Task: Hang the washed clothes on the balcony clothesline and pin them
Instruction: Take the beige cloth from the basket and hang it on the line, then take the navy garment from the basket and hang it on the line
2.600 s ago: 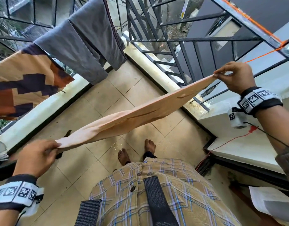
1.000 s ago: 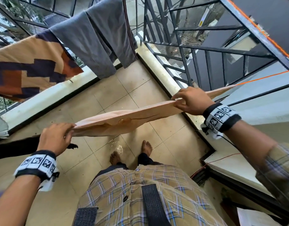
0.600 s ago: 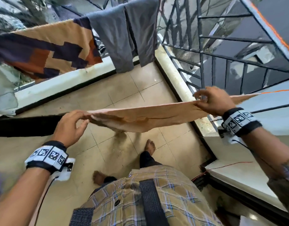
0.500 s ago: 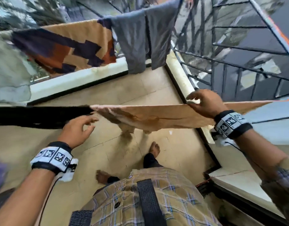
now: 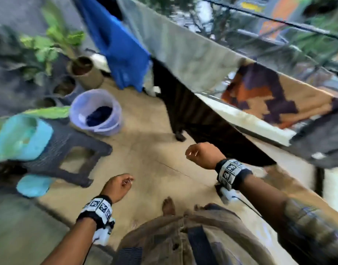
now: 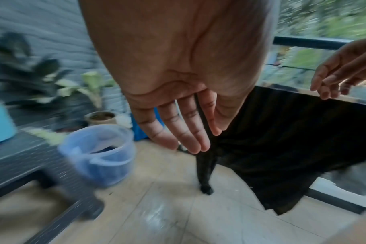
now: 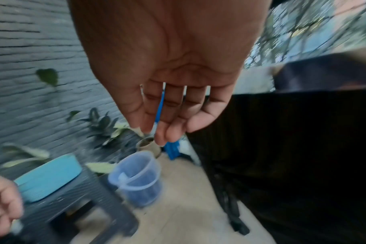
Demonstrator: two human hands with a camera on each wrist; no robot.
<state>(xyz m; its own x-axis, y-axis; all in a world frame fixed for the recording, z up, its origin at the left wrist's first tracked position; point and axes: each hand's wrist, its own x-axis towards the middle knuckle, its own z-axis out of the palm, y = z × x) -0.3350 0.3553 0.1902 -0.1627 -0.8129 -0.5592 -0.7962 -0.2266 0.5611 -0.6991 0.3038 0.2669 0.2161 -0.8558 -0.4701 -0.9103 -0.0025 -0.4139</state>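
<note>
Balcony floor [image 5: 145,150]: bucket [image 5: 95,111] upright, mouth up; hands empty.

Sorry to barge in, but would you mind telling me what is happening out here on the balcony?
A person is hanging laundry. Right now both hands are empty: the left hand and right hand hang loose above the tiled floor. A blue garment, a grey cloth, a patterned cloth and a black garment are already draped up. A translucent bucket beside a dark stool holds something dark blue, probably the next piece. The pictures are blurred.
</note>
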